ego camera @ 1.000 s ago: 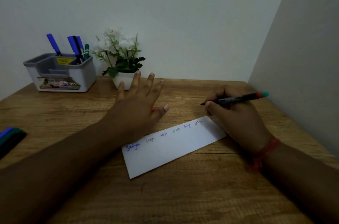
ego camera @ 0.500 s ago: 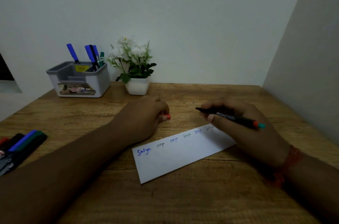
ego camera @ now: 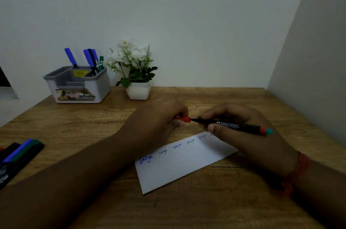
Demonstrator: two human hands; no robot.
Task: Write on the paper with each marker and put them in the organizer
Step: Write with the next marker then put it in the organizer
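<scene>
My right hand (ego camera: 241, 131) grips a black marker (ego camera: 232, 125) with a red and teal end, held level above the far end of the white paper strip (ego camera: 179, 167). My left hand (ego camera: 161, 122) pinches the marker's red cap (ego camera: 184, 119), whose mouth meets the marker's tip. The paper lies slanted on the wooden desk (ego camera: 187, 206) and bears several small handwritten words along its upper edge. The grey and white organizer (ego camera: 78, 86) stands at the back left with several blue, black and green markers upright in it.
A small white pot of white flowers (ego camera: 137, 77) stands right of the organizer. Several more markers (ego camera: 18, 155) lie at the desk's left edge. Walls close the desk at the back and on the right.
My left hand went from flat on the desk to curled round the red cap and brought it to the marker's tip. My right hand turned the marker level, tip pointing left.
</scene>
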